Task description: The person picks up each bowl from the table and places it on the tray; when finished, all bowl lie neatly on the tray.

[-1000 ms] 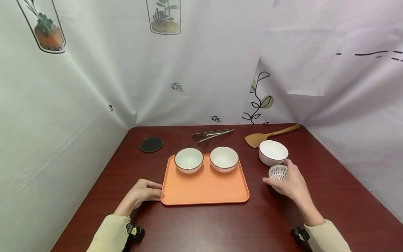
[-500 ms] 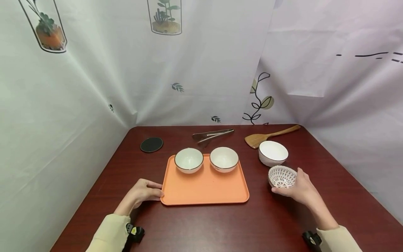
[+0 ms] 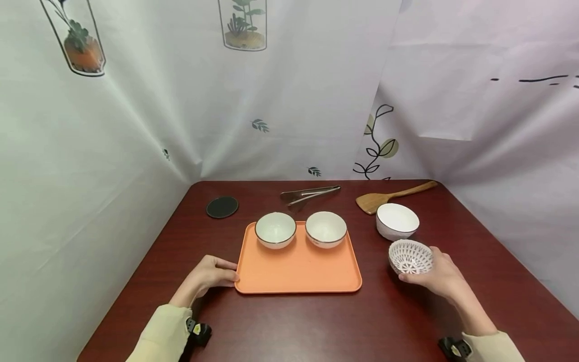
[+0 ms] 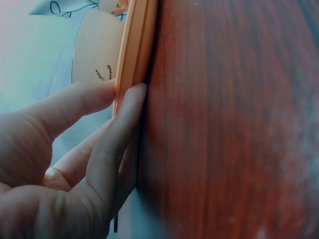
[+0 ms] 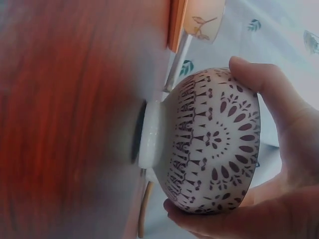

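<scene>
My left hand (image 3: 209, 275) pinches the left rim of an orange tray (image 3: 298, 274) near its front corner. The left wrist view has the thumb on the rim and a finger (image 4: 117, 134) at its outer side. Two white bowls with dark rims, a left one (image 3: 275, 230) and a right one (image 3: 325, 230), stand side by side along the tray's back. To the right of the tray, my right hand (image 3: 441, 274) grips a white bowl with a dark lacy pattern (image 3: 409, 256), thumb and fingers on opposite sides. Its foot (image 5: 149, 134) is close over the table in the right wrist view.
Another white bowl (image 3: 397, 221) stands just behind the patterned one. A wooden spatula (image 3: 375, 201), metal tongs (image 3: 312, 193) and a round black coaster (image 3: 222, 207) lie along the back of the dark red table (image 3: 325, 327). A printed white curtain (image 3: 298, 100) surrounds it.
My right hand has shifted right with the patterned bowl, whose inside now shows more fully. The left hand stays at the tray's rim. The head view has swung slightly left.
</scene>
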{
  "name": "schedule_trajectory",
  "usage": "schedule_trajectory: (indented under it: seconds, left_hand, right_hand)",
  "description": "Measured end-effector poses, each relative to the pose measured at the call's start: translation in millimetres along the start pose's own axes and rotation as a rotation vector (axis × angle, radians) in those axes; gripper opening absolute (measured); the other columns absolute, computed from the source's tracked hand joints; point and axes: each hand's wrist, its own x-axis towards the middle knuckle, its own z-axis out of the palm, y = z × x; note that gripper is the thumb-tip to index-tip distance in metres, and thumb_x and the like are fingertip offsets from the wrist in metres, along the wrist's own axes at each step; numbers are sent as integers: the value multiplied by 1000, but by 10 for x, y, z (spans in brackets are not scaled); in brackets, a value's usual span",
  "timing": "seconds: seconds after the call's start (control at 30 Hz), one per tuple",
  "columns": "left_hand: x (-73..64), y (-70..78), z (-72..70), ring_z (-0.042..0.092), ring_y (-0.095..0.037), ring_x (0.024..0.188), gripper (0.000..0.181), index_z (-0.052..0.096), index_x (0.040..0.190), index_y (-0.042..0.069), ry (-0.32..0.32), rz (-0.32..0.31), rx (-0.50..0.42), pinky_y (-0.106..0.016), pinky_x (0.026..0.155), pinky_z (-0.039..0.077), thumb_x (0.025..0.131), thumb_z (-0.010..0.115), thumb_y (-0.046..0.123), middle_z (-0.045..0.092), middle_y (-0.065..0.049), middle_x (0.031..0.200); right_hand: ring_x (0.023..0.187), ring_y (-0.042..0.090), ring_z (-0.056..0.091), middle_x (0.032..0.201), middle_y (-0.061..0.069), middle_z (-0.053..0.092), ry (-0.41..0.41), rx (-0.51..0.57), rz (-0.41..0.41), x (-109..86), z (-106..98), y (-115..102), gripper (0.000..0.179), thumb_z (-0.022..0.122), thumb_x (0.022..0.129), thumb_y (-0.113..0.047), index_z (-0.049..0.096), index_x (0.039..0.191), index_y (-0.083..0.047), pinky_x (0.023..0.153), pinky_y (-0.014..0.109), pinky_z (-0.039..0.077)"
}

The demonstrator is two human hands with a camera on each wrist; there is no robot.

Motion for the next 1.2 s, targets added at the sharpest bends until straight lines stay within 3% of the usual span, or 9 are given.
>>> schedule_trajectory:
  seconds: [0.23,0.63,0.9,1.07,1.2]
  left_hand:
    - [35,15,11,72,-22,76,42,61,115,-20,2,-3,7,-38,70,62,77,75,-7,71,-24,94]
    - [5,20,47,71,-20,75,43,61,115,-21,-21,9,-8,-37,71,62,76,75,-7,71,-22,94]
    - [-2,11,44,71,-19,75,43,61,114,-21,-22,12,-20,-36,71,62,76,75,-7,71,-20,91]
    - [-17,4,16,71,-19,74,42,61,114,-21,-9,3,-19,-35,70,62,76,74,-8,71,-20,91]
    - [-26,-2,1,71,-19,75,43,61,115,-21,-8,4,-23,-36,70,62,77,75,-8,71,-22,92]
  right_hand:
    - [106,47,48,124,40,42,29,6,-27,-41,15,-53,114,87,67,-45,26,142,16,84,56,46]
    - [102,40,51,122,34,46,40,28,-64,-83,70,-242,111,89,64,-45,30,142,9,77,41,45]
    - [104,41,52,123,33,48,41,75,-110,-64,166,-411,113,90,62,-42,30,143,8,80,45,46]
    - [100,35,55,116,27,52,50,105,-129,-44,257,-555,106,92,59,-42,38,137,5,78,40,46]
    - [103,35,55,120,27,52,41,134,-151,-41,326,-668,110,93,58,-40,36,140,7,83,42,46]
